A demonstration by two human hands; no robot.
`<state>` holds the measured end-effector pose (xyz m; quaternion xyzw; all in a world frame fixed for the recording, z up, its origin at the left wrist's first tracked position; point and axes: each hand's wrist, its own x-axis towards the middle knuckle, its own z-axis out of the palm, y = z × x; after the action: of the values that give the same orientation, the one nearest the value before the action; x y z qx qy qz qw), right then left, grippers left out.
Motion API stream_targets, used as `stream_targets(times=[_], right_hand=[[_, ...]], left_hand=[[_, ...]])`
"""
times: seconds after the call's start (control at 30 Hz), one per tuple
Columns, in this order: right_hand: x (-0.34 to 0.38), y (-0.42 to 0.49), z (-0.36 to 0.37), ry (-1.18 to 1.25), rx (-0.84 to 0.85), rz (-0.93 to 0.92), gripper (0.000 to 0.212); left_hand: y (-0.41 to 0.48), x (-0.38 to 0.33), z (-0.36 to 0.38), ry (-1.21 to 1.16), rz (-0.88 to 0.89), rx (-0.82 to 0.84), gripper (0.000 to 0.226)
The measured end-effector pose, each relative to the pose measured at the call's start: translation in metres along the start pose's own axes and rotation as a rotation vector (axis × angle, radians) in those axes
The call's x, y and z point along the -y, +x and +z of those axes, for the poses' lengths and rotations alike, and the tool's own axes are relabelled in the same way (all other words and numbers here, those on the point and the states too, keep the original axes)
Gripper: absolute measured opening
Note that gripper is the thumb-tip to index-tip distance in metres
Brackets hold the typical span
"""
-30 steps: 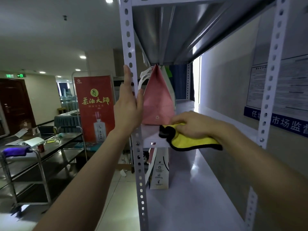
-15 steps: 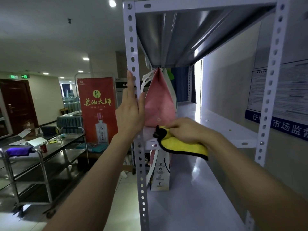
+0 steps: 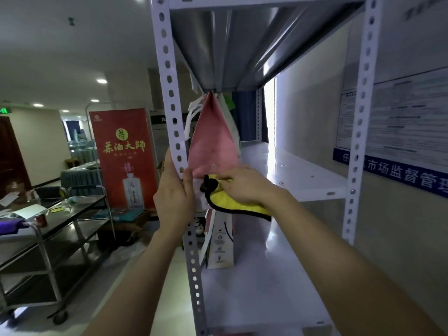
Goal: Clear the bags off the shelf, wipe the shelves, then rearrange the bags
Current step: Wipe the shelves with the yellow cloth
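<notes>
A pink paper bag [image 3: 213,146] stands at the front left of the white middle shelf [image 3: 303,175], with a white bag [image 3: 194,117] close behind it. My right hand [image 3: 242,185] holds a yellow, black-edged cloth [image 3: 232,204] against the shelf's front left corner, right at the foot of the pink bag. The cloth hangs over the shelf edge. My left hand [image 3: 173,197] grips the perforated front post [image 3: 169,93], thumb on its right side. Another white printed bag [image 3: 220,243] stands on the lower shelf [image 3: 254,287].
A steel trolley [image 3: 60,226] with papers, a can and a purple cloth [image 3: 9,226] stands to the left. A red banner [image 3: 123,158] is behind it. Notices [image 3: 400,122] hang on the wall to the right of the rack.
My left hand has slid down the post and now grips it. My right hand has drawn the yellow cloth leftward to the shelf corner beside the pink bag.
</notes>
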<state>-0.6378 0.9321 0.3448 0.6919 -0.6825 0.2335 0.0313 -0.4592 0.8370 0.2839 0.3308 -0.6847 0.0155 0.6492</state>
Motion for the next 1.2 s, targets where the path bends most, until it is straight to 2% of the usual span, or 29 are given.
stream_targets(times=[0.13,0.2,0.27,0.33,0.5,0.6,0.7,0.87,1.03,1.2], right_hand=[[-0.038,-0.023,-0.020,-0.034,-0.021,0.084,0.046],[-0.062,-0.036,-0.032,-0.042,-0.054,0.147,0.044],[-0.089,-0.047,-0.046,-0.062,-0.063,0.225,0.044],[-0.112,-0.053,-0.060,-0.083,-0.049,0.323,0.044],[-0.138,-0.039,-0.074,-0.264,0.038,0.493,0.057],[-0.149,-0.017,-0.073,-0.281,0.091,0.537,0.067],[-0.167,0.010,-0.074,-0.293,0.126,0.518,0.065],[-0.187,0.060,-0.066,-0.268,0.163,0.456,0.051],[-0.180,0.107,-0.053,-0.243,0.264,0.362,0.070],[-0.159,0.106,-0.043,-0.232,0.288,0.339,0.059]], left_hand=[[-0.002,-0.014,0.002,0.241,0.141,-0.234,0.055],[-0.006,-0.028,0.006,0.262,0.260,-0.291,0.057],[-0.011,-0.044,0.014,0.246,0.404,-0.183,0.057],[-0.010,-0.061,0.022,0.222,0.472,-0.014,0.045],[0.021,-0.074,0.041,0.327,0.346,0.316,0.025],[0.032,-0.064,0.047,0.360,0.261,0.403,0.023],[0.030,-0.056,0.054,0.336,0.187,0.463,0.023],[0.028,-0.053,0.057,0.373,0.186,0.494,0.031],[0.027,-0.057,0.054,0.370,0.177,0.522,0.027],[0.027,-0.063,0.050,0.373,0.143,0.497,0.032]])
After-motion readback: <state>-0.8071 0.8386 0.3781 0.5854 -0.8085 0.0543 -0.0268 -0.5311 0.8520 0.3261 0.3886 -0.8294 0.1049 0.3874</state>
